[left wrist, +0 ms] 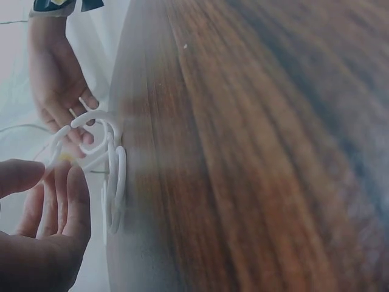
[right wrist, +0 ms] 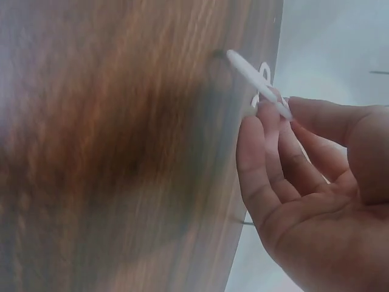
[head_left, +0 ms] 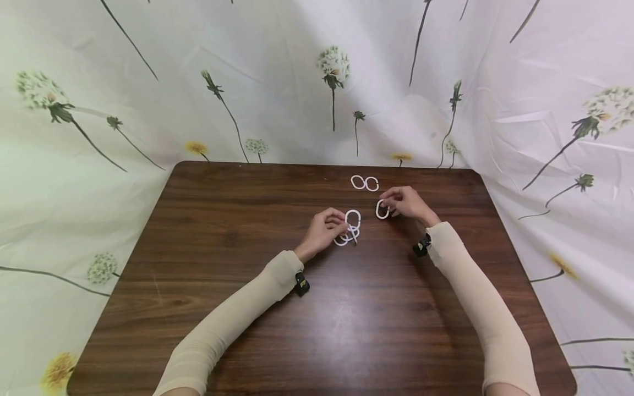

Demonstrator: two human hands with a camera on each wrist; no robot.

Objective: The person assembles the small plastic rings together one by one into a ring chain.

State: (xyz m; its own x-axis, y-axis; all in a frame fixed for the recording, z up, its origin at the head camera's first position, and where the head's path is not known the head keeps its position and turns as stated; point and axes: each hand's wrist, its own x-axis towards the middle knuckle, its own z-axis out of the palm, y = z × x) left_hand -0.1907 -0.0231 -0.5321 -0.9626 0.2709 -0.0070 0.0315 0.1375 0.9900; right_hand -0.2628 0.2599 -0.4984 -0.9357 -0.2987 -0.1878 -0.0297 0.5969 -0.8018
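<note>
My left hand point(head_left: 321, 232) pinches a white oval plastic link point(head_left: 353, 211) between thumb and fingertips. Other white links point(head_left: 340, 243) hang joined below it, low over the table. In the left wrist view these joined links point(left wrist: 112, 182) overlap, and the upper one shows a small gap in its loop. To the right, my right hand point(head_left: 407, 203) holds a single white link point(head_left: 377, 210) by its edge, between thumb and fingers. The right wrist view shows that link point(right wrist: 255, 79) nearly edge-on, tilted above the tabletop.
Two more white links point(head_left: 352, 180) lie side by side near the far edge of the dark wooden table point(head_left: 238, 220), just beyond my right hand. A white cloth point(head_left: 277, 82) printed with dandelions hangs behind the table and along its sides.
</note>
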